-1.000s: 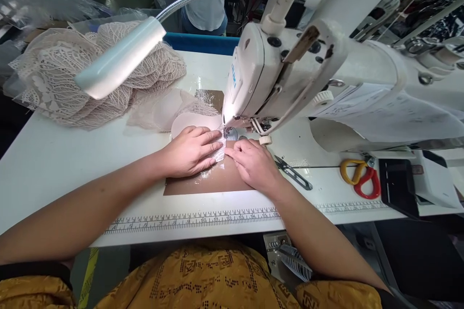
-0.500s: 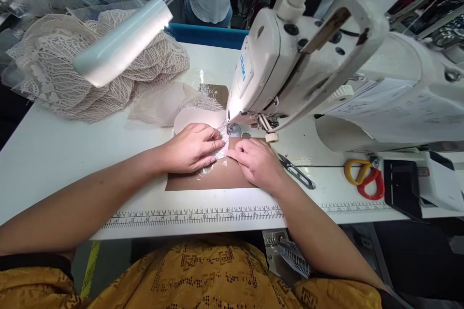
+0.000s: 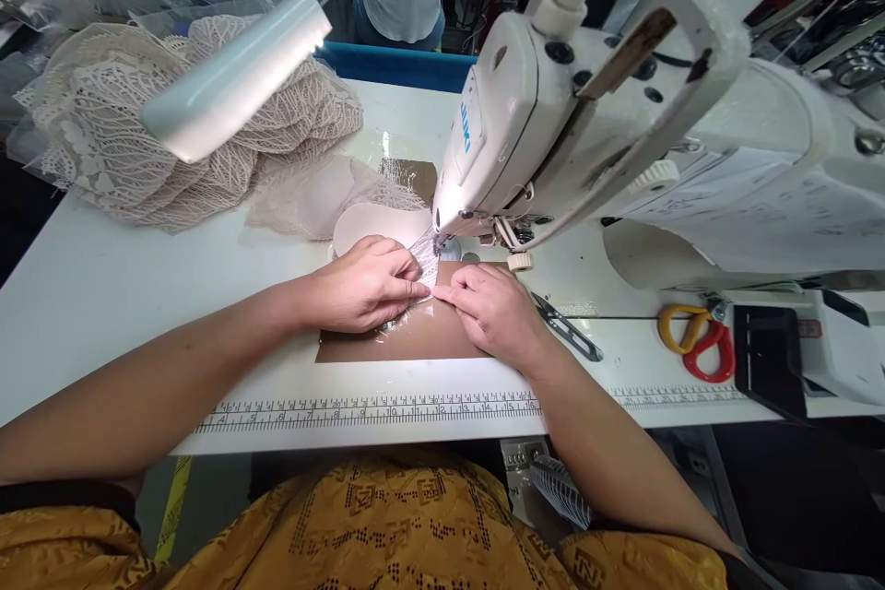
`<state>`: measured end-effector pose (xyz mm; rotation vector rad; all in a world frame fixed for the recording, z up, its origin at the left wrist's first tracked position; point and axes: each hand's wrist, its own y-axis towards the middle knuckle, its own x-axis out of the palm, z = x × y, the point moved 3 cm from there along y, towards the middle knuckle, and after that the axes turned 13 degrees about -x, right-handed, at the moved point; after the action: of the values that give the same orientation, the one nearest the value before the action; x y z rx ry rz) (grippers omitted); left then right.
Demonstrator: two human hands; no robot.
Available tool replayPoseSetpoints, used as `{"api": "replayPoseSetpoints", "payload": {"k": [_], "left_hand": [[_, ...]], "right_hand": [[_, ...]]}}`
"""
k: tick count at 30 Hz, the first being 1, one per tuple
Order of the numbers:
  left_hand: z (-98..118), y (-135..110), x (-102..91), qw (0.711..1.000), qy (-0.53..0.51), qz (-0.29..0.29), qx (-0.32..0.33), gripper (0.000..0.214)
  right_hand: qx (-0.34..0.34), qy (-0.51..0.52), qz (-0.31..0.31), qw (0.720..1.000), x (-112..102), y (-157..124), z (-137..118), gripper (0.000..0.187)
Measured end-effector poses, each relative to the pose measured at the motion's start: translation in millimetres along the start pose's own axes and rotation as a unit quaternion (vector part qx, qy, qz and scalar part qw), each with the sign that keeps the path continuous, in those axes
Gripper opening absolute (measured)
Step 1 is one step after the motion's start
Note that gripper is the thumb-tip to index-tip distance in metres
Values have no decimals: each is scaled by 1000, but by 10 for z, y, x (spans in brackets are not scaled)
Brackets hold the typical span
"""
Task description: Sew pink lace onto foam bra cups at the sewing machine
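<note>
A strip of white lace fabric [image 3: 428,262] runs under the needle area of the white sewing machine [image 3: 477,147]. My left hand [image 3: 370,288] lies on its left side, fingers curled, thumb and forefinger closed at the lace's near edge. From the right, my right hand [image 3: 494,313] meets it there, its fingers closed with the fingertips on the same edge. The two hands' fingertips almost touch. Beneath them is a brown sheet [image 3: 415,346] taped to the table. A pale, smooth rounded piece [image 3: 377,226] lies just behind my left hand; my fingers hide part of the lace.
Bunched lace [image 3: 277,124] fills the back left, under a lamp [image 3: 235,78]. Thread snips [image 3: 568,328] rest right of my right hand, with scissors [image 3: 697,341] and a black phone-like object [image 3: 767,359] beyond. A measuring tape [image 3: 387,412] lines the front edge.
My left thumb and forefinger have shifted slightly toward the right fingertips and the lace's near edge. The right hand stays nearly still.
</note>
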<state>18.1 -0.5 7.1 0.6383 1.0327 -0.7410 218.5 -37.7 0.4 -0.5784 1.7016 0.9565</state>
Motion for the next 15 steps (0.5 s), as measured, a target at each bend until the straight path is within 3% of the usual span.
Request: {"api": "replayPoseSetpoints", "payload": {"k": [15], "left_hand": [[37, 7, -18, 999, 34, 7, 27, 32]], "right_hand": [[2, 33, 41, 999, -13, -10, -6, 31]]}}
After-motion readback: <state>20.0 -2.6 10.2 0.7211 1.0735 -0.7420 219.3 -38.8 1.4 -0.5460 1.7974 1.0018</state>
